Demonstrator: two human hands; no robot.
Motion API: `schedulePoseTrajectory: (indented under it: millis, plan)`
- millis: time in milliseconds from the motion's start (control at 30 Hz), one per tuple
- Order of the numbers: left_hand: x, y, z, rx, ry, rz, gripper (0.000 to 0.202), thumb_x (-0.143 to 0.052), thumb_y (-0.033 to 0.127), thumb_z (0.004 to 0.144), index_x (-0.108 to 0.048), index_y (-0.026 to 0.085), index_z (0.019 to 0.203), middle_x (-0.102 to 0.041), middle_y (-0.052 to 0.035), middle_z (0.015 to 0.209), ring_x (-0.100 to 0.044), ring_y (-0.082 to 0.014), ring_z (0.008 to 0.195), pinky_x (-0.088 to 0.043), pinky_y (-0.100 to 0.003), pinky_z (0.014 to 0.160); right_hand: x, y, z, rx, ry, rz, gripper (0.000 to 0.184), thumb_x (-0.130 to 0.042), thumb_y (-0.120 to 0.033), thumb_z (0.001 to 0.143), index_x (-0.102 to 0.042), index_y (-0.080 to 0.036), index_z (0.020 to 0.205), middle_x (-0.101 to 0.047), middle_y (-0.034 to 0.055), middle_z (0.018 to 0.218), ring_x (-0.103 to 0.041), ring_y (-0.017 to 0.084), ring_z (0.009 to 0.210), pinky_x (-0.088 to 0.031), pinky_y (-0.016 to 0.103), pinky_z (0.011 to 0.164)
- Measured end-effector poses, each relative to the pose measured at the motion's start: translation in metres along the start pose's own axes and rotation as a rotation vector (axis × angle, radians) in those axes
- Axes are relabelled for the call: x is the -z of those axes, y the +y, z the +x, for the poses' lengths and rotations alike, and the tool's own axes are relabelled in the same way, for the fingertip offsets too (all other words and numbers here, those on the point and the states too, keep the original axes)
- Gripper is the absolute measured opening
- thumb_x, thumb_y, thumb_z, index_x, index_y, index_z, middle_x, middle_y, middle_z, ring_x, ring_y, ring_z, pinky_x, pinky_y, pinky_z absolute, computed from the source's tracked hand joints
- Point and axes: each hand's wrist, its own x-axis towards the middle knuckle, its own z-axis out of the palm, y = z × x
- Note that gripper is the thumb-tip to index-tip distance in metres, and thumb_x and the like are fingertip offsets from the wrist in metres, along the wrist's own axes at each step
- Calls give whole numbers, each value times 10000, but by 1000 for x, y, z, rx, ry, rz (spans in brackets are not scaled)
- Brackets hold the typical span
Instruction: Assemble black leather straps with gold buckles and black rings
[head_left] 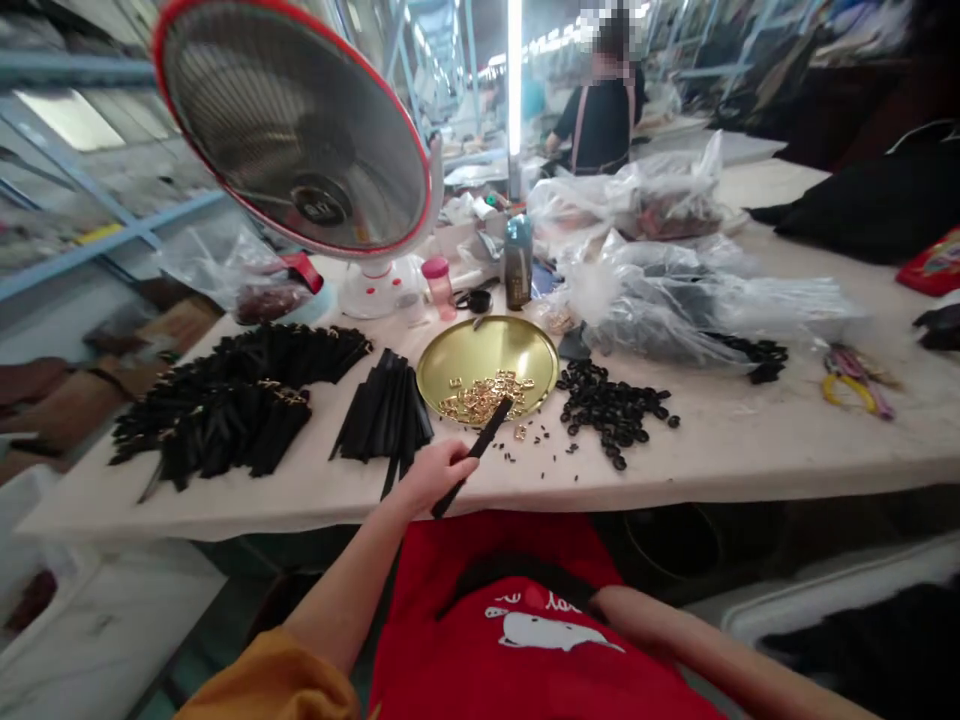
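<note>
Within left grip (436,472) — black strip (490,430), both ends jutting out.

Pale table (720,445), gold tray (487,350), black strips (384,415)

Solid black on strip (491,430), stacked straps (379,410) and round pieces (611,408). Plain yellow-gold on tray (487,347); brighter, coppery gold on small buckles (493,394). Off-white on counter (735,440). Red on fan rim (157,48), dark grey on fan grille (247,110). Red on garment (442,650), broken by white animal print (540,632). Mustard on sleeve (274,680). Pink on jar (440,288).
</note>
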Motion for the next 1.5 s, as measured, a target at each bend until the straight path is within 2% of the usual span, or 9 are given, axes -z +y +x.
schedulePoseTrajectory:
  millis: [100, 233, 433, 567, 667, 867, 1100, 1400, 1500]
  plan:
    - [-13, 30, -42, -38, -153, -559, 249, -454, 400, 796, -442, 163, 723, -492, 27, 624, -453, -80, 521, -351, -191, 502, 29, -39, -16, 163, 201, 68, 188, -542, -288, 750, -538, -175, 600, -511, -10, 587, -458, 113, 573, -370, 263, 569]
    - [-52, 50, -84, -39, -347, -1055, 252, -552, 366, 752, -416, 157, 718, -469, 46, 572, -386, -39, 417, -250, -167, 424, 45, -96, -38, 379, 268, 831, 334, -464, -495, 789, -541, -213, 951, -548, -6, 723, -465, 98, 565, -364, 238, 521]
    - [-91, 51, -121, 10, -306, -1004, 209, -523, 328, 742, -408, 163, 682, -460, 60, 520, -364, -46, 404, -260, -179, 428, 2, -122, -48, 307, 312, 1206, 267, -662, -406, 675, -560, -174, 759, -444, -58, 487, -355, 56, 427, -253, 203, 425]
    - [-101, 43, -131, -27, 1, -628, 148, -484, 278, 737, -441, 161, 656, -457, 46, 562, -401, -78, 508, -294, -201, 488, -25, -124, -40, 286, 293, 1157, 248, -635, -385, 712, -502, -179, 682, -412, -72, 472, -324, 54, 423, -228, 208, 428]
    - [-104, 36, -128, -40, 132, -465, 146, -477, 251, 727, -432, 162, 619, -457, 36, 570, -424, -92, 534, -299, -212, 498, -37, -127, -31, 292, 308, 1062, 251, -606, -403, 733, -496, -182, 692, -423, -71, 501, -344, 62, 447, -256, 216, 455]
    - [-100, 18, -112, 138, -246, -1038, 182, -469, 333, 775, -422, 157, 763, -548, 14, 632, -513, -75, 485, -398, -200, 506, -31, -125, -11, 239, 376, 1016, 319, -485, -456, 802, -447, -192, 626, -444, -51, 495, -377, 87, 449, -293, 245, 473]
    - [-110, -10, -75, 204, -323, -1244, 317, -557, 415, 750, -426, 157, 877, -558, 17, 629, -507, -65, 458, -383, -174, 468, -13, -120, 24, 130, 447, 919, 239, -561, -387, 739, -444, -192, 666, -381, -78, 476, -323, 72, 435, -257, 229, 450]
    - [-113, -5, -25, 46, -268, -629, 145, -413, 307, 802, -452, 168, 784, -535, 29, 597, -492, -96, 476, -361, -212, 487, 15, -103, 52, 70, 603, 766, 351, -519, -479, 733, -379, -195, 581, -347, -76, 436, -306, 68, 427, -256, 229, 443]
    - [-116, 8, -10, 5, -304, -641, 158, -382, 300, 809, -459, 164, 788, -546, 14, 631, -514, -106, 515, -372, -213, 503, 27, -101, 51, 30, 595, 759, 403, -469, -541, 750, -356, -202, 563, -342, -74, 410, -293, 67, 400, -234, 228, 421]
